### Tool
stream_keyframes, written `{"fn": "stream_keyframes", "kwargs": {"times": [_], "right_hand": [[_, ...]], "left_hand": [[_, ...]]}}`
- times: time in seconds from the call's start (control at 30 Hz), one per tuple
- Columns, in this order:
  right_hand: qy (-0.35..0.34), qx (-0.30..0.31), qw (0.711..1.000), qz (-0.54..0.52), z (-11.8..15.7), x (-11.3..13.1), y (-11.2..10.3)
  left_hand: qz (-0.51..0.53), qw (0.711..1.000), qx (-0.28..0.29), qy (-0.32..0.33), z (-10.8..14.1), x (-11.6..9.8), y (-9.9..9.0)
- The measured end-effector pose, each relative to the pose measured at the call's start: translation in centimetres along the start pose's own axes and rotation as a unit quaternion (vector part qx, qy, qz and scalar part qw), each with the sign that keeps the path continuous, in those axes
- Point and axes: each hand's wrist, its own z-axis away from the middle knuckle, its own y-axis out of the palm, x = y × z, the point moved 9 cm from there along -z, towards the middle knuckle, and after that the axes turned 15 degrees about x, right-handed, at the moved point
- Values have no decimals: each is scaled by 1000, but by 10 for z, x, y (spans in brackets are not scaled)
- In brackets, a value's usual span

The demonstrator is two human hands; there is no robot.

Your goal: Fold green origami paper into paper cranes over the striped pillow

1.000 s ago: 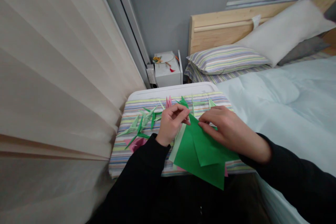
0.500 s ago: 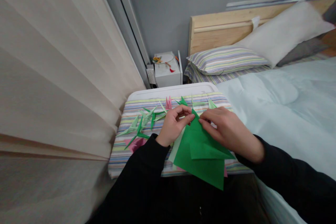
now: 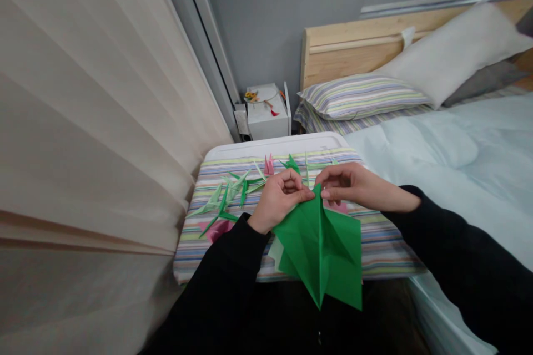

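A green paper sheet (image 3: 306, 238) with creases hangs partly opened over the near edge of the striped cloth (image 3: 385, 249), a ridge running down its middle. My left hand (image 3: 285, 197) pinches it just left of its top corner, thumb against fingers. On the other side of that corner, the thumb and fingers of my right hand (image 3: 347, 184) are closed on the paper too. Pale paper (image 3: 275, 252) shows under the sheet's left side, and pink paper (image 3: 336, 207) shows beneath my right hand.
Several folded green paper pieces (image 3: 225, 205) and pink ones (image 3: 268, 165) lie on the cloth, left and behind. A white cabinet (image 3: 268, 122) stands beyond the table. At right is a bed (image 3: 470, 150); a curtain (image 3: 104, 105) hangs at left.
The green sheet has turned and its folded layer has opened out around a central ridge. My right hand has shifted its hold to the top corner, its wrist now higher.
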Motion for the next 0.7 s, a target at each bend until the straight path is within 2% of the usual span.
{"fn": "stream_keyframes", "kwargs": {"times": [0.2,0.4,0.57,0.63,0.7], "right_hand": [[4,-15,1000,15,0,0,9],[-13,-69,993,99,1,5,4],[-17,-107,992,64,3,-4,-5],[-30,-99,993,54,4,-2,-6],[-43,-52,997,47,2,1,-1]], "left_hand": [[-35,999,19,2,-1,-3,4],[-48,998,28,-12,-1,1,5],[-51,998,28,-17,-2,3,3],[-49,998,24,-13,-1,2,3],[-46,999,17,-5,-1,0,2]]}}
